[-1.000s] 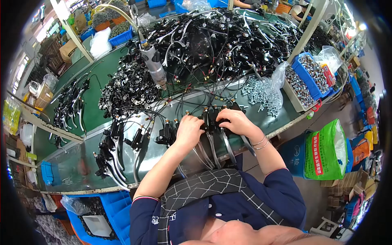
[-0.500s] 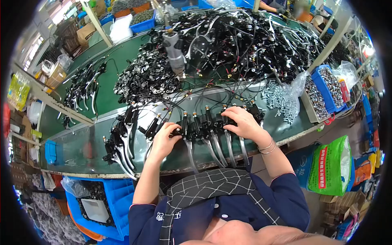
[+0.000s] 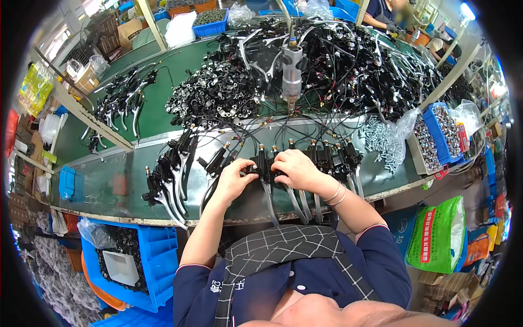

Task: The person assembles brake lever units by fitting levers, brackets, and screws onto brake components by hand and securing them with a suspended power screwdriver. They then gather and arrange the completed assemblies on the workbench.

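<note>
Both hands at blk/silver lever assys, bolts to R

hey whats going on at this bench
A person works bare-handed at a bench, over a row of black-and-silver levers near its front edge. The left hand has its thumb and fingers at the black body of one lever; the right hand is over the one beside it, its grip partly hidden. A hanging tool is untouched beyond the hands, and loose screws lie to the right.
</note>
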